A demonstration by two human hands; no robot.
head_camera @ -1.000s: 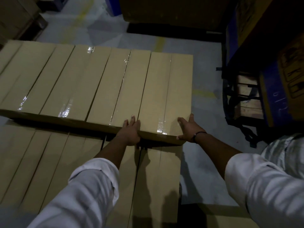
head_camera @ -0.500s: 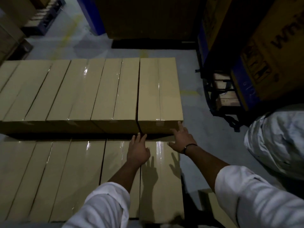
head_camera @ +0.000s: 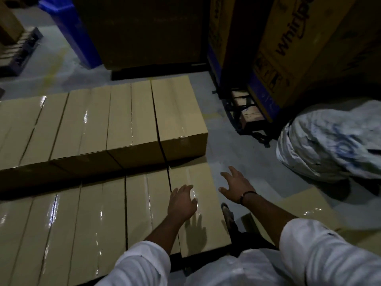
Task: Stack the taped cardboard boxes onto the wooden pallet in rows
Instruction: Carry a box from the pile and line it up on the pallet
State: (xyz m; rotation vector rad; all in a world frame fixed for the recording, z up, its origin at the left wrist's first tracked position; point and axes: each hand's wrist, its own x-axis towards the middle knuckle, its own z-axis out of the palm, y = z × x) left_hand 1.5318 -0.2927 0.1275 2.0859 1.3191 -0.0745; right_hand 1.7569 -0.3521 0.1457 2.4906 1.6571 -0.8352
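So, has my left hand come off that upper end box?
Yes. The left hand drew back from the near edge of the upper end box, toward you, now over the lower end box.

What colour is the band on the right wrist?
Black. The band shows in the head view.

A crumpled white sack (head_camera: pixel 329 141) lies on the grey floor (head_camera: pixel 237 141) at right, near a tall printed carton (head_camera: pixel 299 48) resting on wooden blocks (head_camera: pixel 248 112). Farther back stand a large dark carton (head_camera: pixel 148 32) and a blue post (head_camera: pixel 78 38).
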